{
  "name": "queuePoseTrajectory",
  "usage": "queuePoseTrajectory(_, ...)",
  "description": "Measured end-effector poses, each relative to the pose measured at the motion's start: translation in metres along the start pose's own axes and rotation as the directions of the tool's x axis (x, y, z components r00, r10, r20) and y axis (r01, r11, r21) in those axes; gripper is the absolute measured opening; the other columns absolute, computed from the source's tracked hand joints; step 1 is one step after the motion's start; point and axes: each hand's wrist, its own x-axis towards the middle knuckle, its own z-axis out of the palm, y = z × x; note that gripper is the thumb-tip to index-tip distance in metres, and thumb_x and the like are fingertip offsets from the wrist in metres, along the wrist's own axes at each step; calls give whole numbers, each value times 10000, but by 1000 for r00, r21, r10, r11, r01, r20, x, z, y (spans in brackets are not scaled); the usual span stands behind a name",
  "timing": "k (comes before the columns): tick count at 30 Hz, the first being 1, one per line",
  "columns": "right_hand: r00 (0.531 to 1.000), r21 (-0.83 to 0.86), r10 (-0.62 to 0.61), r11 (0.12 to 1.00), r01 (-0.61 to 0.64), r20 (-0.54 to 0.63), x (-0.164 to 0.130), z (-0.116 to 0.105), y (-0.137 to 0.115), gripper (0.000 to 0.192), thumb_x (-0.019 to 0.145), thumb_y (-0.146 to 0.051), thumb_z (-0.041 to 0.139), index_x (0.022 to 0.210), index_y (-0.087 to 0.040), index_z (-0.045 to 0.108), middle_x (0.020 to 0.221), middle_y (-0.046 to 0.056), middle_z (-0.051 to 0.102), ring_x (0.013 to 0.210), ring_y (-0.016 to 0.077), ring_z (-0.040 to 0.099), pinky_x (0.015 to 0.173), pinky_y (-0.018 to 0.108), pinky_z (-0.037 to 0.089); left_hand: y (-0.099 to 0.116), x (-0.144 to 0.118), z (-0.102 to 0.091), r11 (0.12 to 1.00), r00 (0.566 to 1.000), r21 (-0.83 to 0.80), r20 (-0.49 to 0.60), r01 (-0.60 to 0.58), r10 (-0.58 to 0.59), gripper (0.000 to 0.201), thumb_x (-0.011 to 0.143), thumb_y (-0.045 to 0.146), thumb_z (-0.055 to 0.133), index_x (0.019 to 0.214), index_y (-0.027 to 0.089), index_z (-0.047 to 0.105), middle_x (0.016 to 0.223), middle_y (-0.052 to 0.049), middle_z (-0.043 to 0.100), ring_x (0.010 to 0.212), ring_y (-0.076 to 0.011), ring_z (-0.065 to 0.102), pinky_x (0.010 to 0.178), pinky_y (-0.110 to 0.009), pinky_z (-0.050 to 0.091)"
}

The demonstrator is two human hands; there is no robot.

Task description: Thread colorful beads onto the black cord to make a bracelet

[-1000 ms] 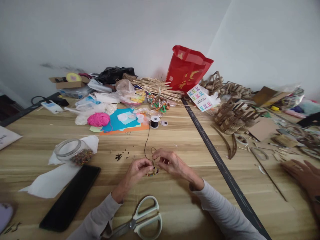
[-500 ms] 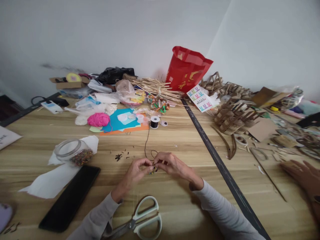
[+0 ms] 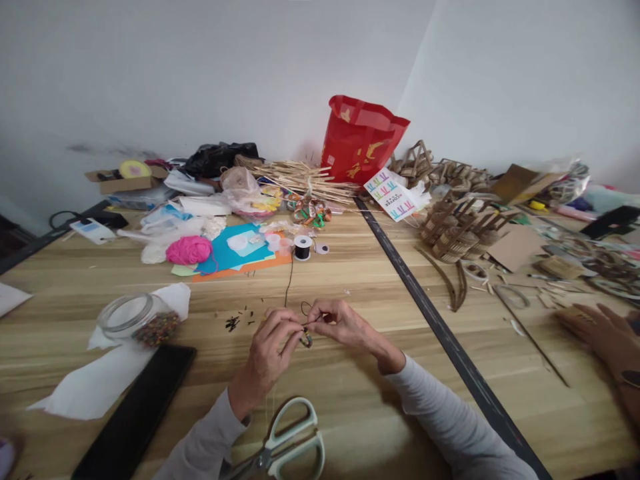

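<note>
A small curved string of colored beads (image 3: 307, 340) hangs between my hands, just above the table. My left hand (image 3: 267, 350) pinches black cord close to the beads, its fingertips partly hiding the hold. On the other side, my right hand (image 3: 345, 327) has thumb and forefinger closed on the cord, and a loop stands up beside it. The black cord (image 3: 287, 287) runs back to a white spool (image 3: 302, 248). Scissors (image 3: 295, 440) with pale handles lie near my left forearm. Short black bits (image 3: 233, 323) are scattered left of my hands.
A clear jar of beads (image 3: 157, 329) lies tipped on white paper beside a black tray-like slab (image 3: 135, 420). Pink yarn (image 3: 189, 250), a red bag (image 3: 363, 143) and woven baskets (image 3: 450, 233) stand farther back. Another person's hand (image 3: 600, 333) rests at the right.
My left hand has turned, its back and fingers now raised more over the beads. My right hand stays pinched close by. The whole view has shifted slightly.
</note>
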Motion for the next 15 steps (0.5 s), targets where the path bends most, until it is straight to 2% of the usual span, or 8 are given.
queuePoseTrajectory(9, 998, -139, -57, 989, 56, -6, -2, 0, -7, 33, 811, -131, 575, 810, -125, 608, 716, -6, 576, 611, 79, 478, 558, 176, 371, -2, -6, 3, 997, 997, 29, 21, -71, 70, 131, 867, 79, 538, 821, 181, 608, 808, -53, 616, 845, -187, 584, 777, -322, 493)
queuePoseTrajectory(15, 999, -204, -44, 978, 40, -18, -2, 4, -6, 58, 791, -80, 564, 796, -124, 601, 692, -12, 559, 602, 80, 485, 564, 174, 377, -4, -11, 3, 998, 998, 36, 45, -45, 44, 139, 882, 98, 524, 819, 180, 616, 824, -56, 620, 848, -189, 576, 780, -328, 483)
